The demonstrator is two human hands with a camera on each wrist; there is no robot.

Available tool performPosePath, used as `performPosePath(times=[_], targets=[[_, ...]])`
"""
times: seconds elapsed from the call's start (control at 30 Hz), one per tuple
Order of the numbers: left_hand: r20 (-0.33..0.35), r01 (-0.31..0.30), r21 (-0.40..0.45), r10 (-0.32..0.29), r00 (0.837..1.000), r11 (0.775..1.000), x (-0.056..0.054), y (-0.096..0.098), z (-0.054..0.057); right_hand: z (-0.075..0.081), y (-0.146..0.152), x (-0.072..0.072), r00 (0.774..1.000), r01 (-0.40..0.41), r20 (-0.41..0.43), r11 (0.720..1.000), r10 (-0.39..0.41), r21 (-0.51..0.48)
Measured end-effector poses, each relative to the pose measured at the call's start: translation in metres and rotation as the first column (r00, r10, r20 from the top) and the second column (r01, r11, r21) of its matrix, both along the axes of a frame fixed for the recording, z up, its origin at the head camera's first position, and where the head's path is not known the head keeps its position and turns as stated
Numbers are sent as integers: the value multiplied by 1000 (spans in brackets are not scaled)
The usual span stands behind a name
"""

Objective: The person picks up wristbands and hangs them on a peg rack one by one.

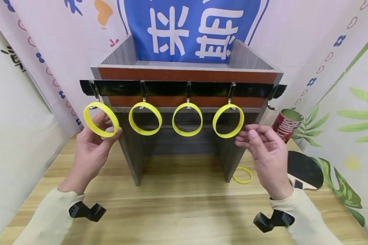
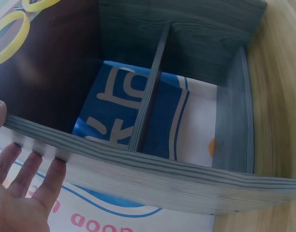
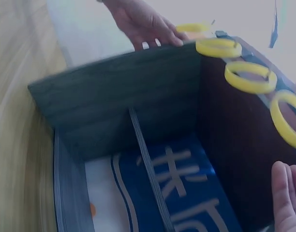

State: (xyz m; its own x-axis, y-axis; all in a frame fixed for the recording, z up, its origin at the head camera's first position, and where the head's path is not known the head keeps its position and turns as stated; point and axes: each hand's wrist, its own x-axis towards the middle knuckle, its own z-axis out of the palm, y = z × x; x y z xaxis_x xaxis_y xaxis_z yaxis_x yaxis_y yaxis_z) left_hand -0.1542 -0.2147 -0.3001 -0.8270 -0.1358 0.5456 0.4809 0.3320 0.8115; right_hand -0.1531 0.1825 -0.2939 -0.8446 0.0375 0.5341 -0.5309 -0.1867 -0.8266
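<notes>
Several yellow rings hang from metal hooks on a black strip (image 1: 165, 89) across the front of a grey wooden stand (image 1: 128, 146). My left hand (image 1: 90, 144) is at the stand's left side, partly behind the leftmost yellow ring (image 1: 86, 117). In the left wrist view its straight fingers (image 2: 51, 181) lie against the outer face of the side panel (image 2: 114, 159), with the thumb by the edge. Beside the stand's right side, my right hand (image 1: 270, 151) has loosely bent fingers and holds nothing. Its fingertips come near the rightmost hanging yellow ring (image 1: 214, 120).
Another yellow ring (image 1: 243, 182) lies on the wooden table (image 1: 178, 211) by the stand's right foot. Behind my right hand are a red can (image 1: 286, 126) and a black table tennis paddle (image 1: 305, 170). At the strip's right end is a bare hook (image 1: 271, 106). Printed cloth (image 1: 294, 44) backs everything.
</notes>
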Motion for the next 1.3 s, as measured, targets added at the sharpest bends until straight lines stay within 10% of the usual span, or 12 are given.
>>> performPosePath(times=[0.23,0.43,0.53,0.63,0.73,0.87,1.0,1.3], targets=[[2,-1,-3,1,1000,1000,-1,0,0,-16,32,-13,985,141,104,988,-135,-57],[10,9,21,-10,1000,1000,1,1,-1,-42,63,-34,941,79,305,971,-147,225],[8,10,35,-10,1000,999,2,1,-1,-58,72,-42,932,32,295,860,-210,510],[7,2,33,-3,1000,999,1,1,0,-75,75,-47,940,30,206,665,-273,746],[8,1,29,-1,1000,1000,1,1,0,-88,75,-48,945,42,126,492,-303,870],[8,-2,14,2,1000,1000,0,1,1,-104,78,-46,947,44,71,345,-315,937],[5,-6,3,6,1000,1000,-1,2,1,-112,79,-45,947,22,65,266,-315,964],[7,8,26,-9,1000,1000,-1,1,1,-121,77,-46,944,-51,119,218,-309,975]])
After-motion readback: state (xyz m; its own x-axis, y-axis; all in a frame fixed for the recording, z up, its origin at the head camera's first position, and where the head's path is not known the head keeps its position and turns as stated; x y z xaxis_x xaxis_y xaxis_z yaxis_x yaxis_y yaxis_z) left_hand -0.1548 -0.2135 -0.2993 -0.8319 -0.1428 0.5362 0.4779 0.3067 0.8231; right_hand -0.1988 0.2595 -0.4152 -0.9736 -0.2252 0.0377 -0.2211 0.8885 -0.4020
